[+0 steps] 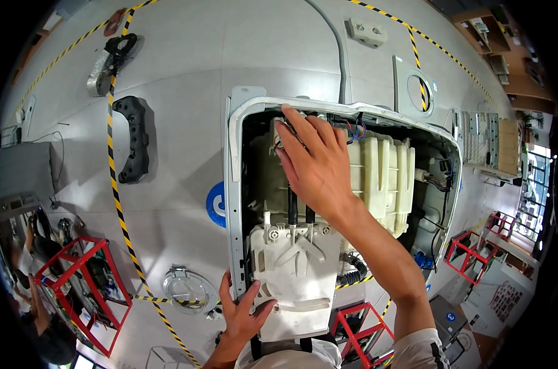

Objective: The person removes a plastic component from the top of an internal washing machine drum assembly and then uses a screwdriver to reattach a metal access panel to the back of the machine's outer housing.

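A washing machine cabinet (231,203), its top off, stands in front of me with a cream plastic tub (371,178) inside. My right hand (316,163) reaches across to the cabinet's far left corner. Its fingers curl down by the far rim over a small metallic part; what they grip there is mostly hidden. My left hand (243,315) rests at the near left edge, fingers apart, fingertips by the side of the white detergent dispenser housing (297,270). Black hoses (292,206) run from that housing beneath my right hand. Red and blue wires (355,131) lie right of my right fingers.
A black curved block (134,140) and a round glass door (187,289) lie on the floor to the left. Beyond the cabinet lie a front panel with a round hole (412,89) and a grey hose (339,43). Red frames (85,289) stand left and right; people are at far left.
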Tool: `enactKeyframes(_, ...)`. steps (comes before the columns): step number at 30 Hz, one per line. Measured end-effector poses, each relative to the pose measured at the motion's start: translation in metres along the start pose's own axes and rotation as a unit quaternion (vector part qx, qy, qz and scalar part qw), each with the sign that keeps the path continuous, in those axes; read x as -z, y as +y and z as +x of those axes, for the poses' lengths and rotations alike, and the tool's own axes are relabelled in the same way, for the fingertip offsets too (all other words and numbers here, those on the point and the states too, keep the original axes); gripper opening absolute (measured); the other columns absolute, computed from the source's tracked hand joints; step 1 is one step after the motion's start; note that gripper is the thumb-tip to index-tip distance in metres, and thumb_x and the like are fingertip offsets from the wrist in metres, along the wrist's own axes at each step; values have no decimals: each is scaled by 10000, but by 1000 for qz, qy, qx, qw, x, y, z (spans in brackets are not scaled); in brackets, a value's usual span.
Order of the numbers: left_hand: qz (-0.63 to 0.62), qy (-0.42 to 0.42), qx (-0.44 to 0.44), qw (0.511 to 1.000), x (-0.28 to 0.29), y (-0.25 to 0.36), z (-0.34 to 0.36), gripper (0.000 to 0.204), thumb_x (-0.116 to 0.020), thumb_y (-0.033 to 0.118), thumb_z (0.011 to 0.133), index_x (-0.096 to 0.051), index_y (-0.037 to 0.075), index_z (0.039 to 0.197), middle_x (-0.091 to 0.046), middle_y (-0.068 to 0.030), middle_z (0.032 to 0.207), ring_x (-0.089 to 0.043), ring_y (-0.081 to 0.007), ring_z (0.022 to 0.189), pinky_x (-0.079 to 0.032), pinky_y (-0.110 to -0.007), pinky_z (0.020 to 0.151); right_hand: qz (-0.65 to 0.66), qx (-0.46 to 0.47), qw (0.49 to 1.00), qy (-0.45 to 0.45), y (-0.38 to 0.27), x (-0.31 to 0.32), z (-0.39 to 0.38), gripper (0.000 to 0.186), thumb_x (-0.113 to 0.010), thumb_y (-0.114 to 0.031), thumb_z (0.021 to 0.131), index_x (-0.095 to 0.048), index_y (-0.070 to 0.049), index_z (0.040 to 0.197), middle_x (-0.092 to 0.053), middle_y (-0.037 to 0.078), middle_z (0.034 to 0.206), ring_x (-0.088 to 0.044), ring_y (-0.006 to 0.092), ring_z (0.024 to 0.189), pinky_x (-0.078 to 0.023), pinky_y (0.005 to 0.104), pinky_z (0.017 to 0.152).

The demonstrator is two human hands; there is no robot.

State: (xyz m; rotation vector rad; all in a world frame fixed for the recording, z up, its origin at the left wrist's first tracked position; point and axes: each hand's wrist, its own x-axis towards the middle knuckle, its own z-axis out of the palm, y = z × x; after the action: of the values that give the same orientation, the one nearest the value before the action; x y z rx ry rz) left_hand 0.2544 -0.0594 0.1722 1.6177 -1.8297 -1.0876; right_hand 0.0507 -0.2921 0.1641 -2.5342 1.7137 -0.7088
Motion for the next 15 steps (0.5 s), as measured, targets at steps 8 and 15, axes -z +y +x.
enactKeyframes(8,-1,-12,16,1000,1,0,1,628,-839,166,587,-539,31,1122,-240,-318,1317,-377,-459,1170,-378,-462,945,-18,69,997,7,18,-9,3,246,-652,-96,695,-639,-42,934,-542,34,1051,-501,209,910,-380,346,721)
enactKeyframes(15,-1,-1,44,999,0,0,0,569,-844,224,586,-594,78,1077,-286,-310,1274,-402,-450,1125,-406,-471,896,31,80,996,9,24,-21,-3,237,-677,-76,657,-645,-41,889,-518,41,1039,-499,230,873,-396,341,684)
